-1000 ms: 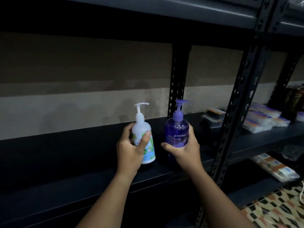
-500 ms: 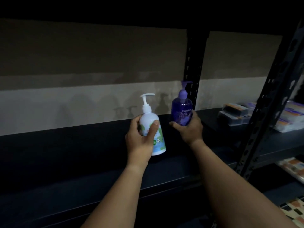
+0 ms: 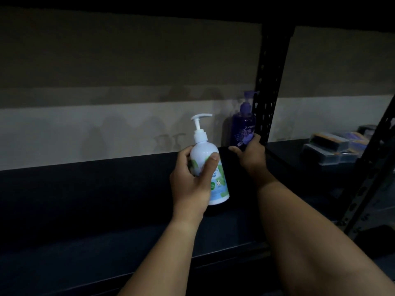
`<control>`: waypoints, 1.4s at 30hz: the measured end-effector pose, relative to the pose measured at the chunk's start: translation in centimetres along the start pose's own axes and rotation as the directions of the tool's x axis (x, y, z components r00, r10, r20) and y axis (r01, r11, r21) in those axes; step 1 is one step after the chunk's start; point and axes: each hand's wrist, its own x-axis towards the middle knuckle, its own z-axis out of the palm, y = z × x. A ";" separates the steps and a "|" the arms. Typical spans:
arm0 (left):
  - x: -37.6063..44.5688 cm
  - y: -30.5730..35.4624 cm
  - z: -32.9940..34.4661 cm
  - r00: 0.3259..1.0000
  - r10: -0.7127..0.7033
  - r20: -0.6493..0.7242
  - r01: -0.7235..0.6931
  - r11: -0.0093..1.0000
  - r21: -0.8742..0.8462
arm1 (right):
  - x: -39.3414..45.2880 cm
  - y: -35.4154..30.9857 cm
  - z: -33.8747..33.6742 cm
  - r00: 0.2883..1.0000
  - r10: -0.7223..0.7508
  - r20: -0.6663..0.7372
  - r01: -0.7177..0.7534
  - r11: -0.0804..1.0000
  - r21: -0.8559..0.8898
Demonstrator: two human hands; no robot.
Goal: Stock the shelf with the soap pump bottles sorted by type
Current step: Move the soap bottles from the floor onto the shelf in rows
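My left hand (image 3: 193, 182) grips a white pump bottle (image 3: 210, 167) with a green and blue label, upright over the middle of the dark shelf (image 3: 85, 199). Farther back, my right hand (image 3: 251, 155) holds a purple pump bottle (image 3: 243, 124) at its lower part. That bottle is upright at the rear of the shelf, close to the wall and just left of the black upright post (image 3: 270, 82). Whether either bottle rests on the shelf cannot be seen in the dim light.
Past the post, on the right shelf section, lie flat packaged boxes (image 3: 329, 146). Another perforated black post (image 3: 367, 178) slants at the right edge. A shelf board runs overhead. The shelf surface to the left of the bottles is bare and dark.
My right hand has carried the purple bottle deeper toward the back wall beside the post. The white bottle stays in my left hand, and the camera has moved closer.
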 end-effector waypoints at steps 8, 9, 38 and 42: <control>0.0 0.1 0.0 1.000 0.000 -0.005 0.000 1.000 -0.032 | 1.2 -0.1 0.4 0.999 0.027 0.024 -0.024 0.994 -0.104; 0.0 0.1 0.0 1.000 -0.002 -0.003 0.002 1.000 -0.030 | 1.3 -0.1 0.5 0.999 0.027 0.023 -0.024 0.993 -0.112; -0.4 0.6 -0.2 1.000 0.000 0.025 0.002 0.998 -0.066 | -1.3 -0.6 -0.1 0.999 -0.050 0.021 0.053 0.967 -0.249; -0.8 0.9 -0.3 0.999 0.029 0.014 -0.028 0.999 -0.031 | -3.8 -0.5 -0.4 0.990 -0.089 0.106 0.119 0.936 -0.330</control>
